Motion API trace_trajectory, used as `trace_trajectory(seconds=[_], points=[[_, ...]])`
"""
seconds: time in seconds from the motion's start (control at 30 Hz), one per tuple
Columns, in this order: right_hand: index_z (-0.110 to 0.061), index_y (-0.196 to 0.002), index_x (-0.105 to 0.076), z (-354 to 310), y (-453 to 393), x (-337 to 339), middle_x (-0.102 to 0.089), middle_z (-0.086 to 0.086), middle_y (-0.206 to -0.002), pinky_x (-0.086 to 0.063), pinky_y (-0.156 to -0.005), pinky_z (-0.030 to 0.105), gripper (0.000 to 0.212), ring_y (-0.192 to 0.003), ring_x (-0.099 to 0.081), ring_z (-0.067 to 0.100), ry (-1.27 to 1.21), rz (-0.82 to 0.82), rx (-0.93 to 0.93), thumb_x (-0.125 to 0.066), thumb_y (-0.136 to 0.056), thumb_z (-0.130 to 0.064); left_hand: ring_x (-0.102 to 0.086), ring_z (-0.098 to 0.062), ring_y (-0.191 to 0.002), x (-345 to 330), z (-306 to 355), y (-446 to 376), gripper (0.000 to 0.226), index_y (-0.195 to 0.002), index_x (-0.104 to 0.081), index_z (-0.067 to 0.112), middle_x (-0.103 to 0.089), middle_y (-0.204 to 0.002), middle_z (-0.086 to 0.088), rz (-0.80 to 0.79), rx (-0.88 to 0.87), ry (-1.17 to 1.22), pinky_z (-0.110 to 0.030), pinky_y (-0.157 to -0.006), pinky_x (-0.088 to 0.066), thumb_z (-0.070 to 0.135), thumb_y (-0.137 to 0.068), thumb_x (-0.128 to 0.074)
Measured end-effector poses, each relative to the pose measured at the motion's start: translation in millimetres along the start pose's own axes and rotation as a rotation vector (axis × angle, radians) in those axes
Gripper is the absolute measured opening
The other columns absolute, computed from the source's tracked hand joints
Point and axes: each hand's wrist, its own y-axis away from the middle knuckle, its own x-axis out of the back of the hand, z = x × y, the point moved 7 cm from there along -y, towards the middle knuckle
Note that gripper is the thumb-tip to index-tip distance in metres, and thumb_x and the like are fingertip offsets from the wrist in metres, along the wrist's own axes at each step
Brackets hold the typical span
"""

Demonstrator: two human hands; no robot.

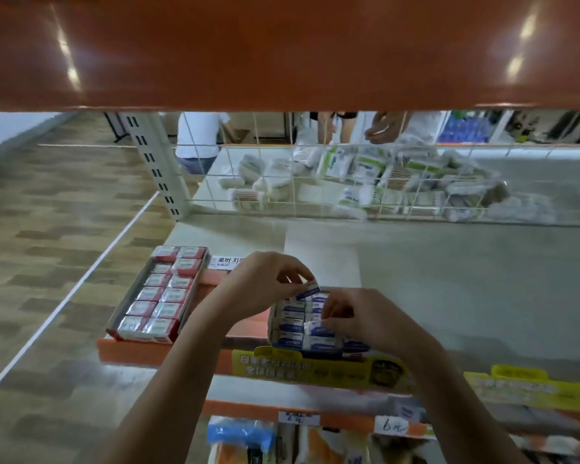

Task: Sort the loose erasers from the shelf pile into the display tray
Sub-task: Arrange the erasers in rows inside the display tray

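- Head view: the left hand (258,286) pinches a small blue-and-white wrapped eraser (308,289) between thumb and fingertips, holding it tilted just above the far end of the display tray.
- The display tray (272,324), a shallow pale cardboard box, sits at the front of the grey shelf (466,279) and is packed with rows of blue-and-white erasers lying flat.
- The right hand (365,318) hovers over the tray's right side, its thumb and fingers pinching a second blue-and-white eraser (315,326) that rests on the rows in the tray.
- To the left, well apart from the hands, a longer cardboard box of red-and-white wrapped erasers (161,296) stands in two neat columns.
- A yellow printed shelf label (315,368) hangs on the shelf's orange front edge just below the tray.
- Behind the shelf, a white wire grid (315,182) fences off a heap of green-and-white packets (382,182).
- A glossy orange upper shelf (282,51) fills the top of the view.
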Motion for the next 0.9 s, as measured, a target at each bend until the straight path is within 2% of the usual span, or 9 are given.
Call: trace_trajectory(seconds=[0.27,0.4,0.5,0.6,0.67,0.77,0.9], points=[[-0.019,-0.082,-0.066,-3.6,-0.7,-1.4,-0.056,-0.014,-0.081,-0.04,-0.059,0.01,0.006,-0.071,-0.053,0.002,0.122,0.115,-0.034,-0.067,-0.083,-0.024,-0.061,0.007,-0.08,-7.6,2.7,-17.4,0.019,-0.103,-0.068,0.031,-0.069,-0.089,0.016,-0.145,-0.129,-0.045,-0.012,-0.073,-0.05,0.023,-0.086,-0.064],[-0.016,-0.096,-0.07,-6.7,1.3,4.3,-0.061,-0.002,-0.099,-0.035,-0.065,0.011,0.017,-0.086,-0.051,0.008,0.244,0.157,-0.016,-0.065,-0.085,-0.028,-0.061,0.007,-0.078,-17.7,2.7,-28.1,0.015,-0.099,-0.067,0.029,-0.068,-0.083,0.016,-0.192,-0.15,-0.009,-0.011,-0.071,-0.049,0.022,-0.085,-0.066],[-0.019,-0.102,-0.07,0.6,9.6,21.7,-0.057,-0.003,-0.097,-0.028,-0.069,0.02,0.019,-0.087,-0.042,0.007,0.33,0.259,-0.066,-0.064,-0.086,-0.028,-0.063,0.005,-0.081,-27.2,8.3,-36.8,0.015,-0.097,-0.065,0.027,-0.069,-0.089,0.013,-0.23,-0.173,0.048,-0.014,-0.075,-0.05,0.022,-0.083,-0.068],[-0.02,-0.1,-0.067,14.6,26.5,44.2,-0.053,-0.008,-0.091,-0.031,-0.074,0.018,0.014,-0.088,-0.047,0.009,0.279,0.445,-0.145,-0.064,-0.086,-0.024,-0.061,0.008,-0.08,-39.2,16.4,-41.9,0.015,-0.096,-0.064,0.026,-0.069,-0.088,0.015,-0.286,-0.202,0.071,-0.007,-0.07,-0.046,0.025,-0.083,-0.069],[-0.02,-0.1,-0.065,22.0,36.0,51.1,-0.056,-0.008,-0.091,-0.039,-0.075,0.017,0.015,-0.085,-0.052,0.008,0.215,0.521,-0.185,-0.066,-0.086,-0.022,-0.062,0.006,-0.083,-48.2,20.6,-44.3,0.016,-0.098,-0.064,0.024,-0.069,-0.091,0.013,-0.315,-0.21,0.09,-0.01,-0.074,-0.048,0.026,-0.083,-0.069],[-0.019,-0.103,-0.064,30.5,40.4,46.4,-0.059,-0.008,-0.089,-0.046,-0.074,0.019,0.02,-0.08,-0.057,0.008,0.142,0.517,-0.247,-0.067,-0.085,-0.025,-0.063,-0.002,-0.089,-62.2,25.7,-46.2,0.018,-0.099,-0.063,0.023,-0.068,-0.097,0.009,-0.358,-0.227,0.074,-0.018,-0.081,-0.05,0.027,-0.083,-0.068],[-0.017,-0.106,-0.063,38.1,43.0,40.3,-0.06,-0.009,-0.083,-0.043,-0.072,0.013,0.024,-0.079,-0.058,0.007,0.091,0.541,-0.299,-0.068,-0.084,-0.023,-0.061,-0.004,-0.089,-76.0,27.8,-45.9,0.014,-0.097,-0.061,0.026,-0.063,-0.096,0.012,-0.411,-0.261,0.018,-0.012,-0.076,-0.046,0.027,-0.084,-0.066]])
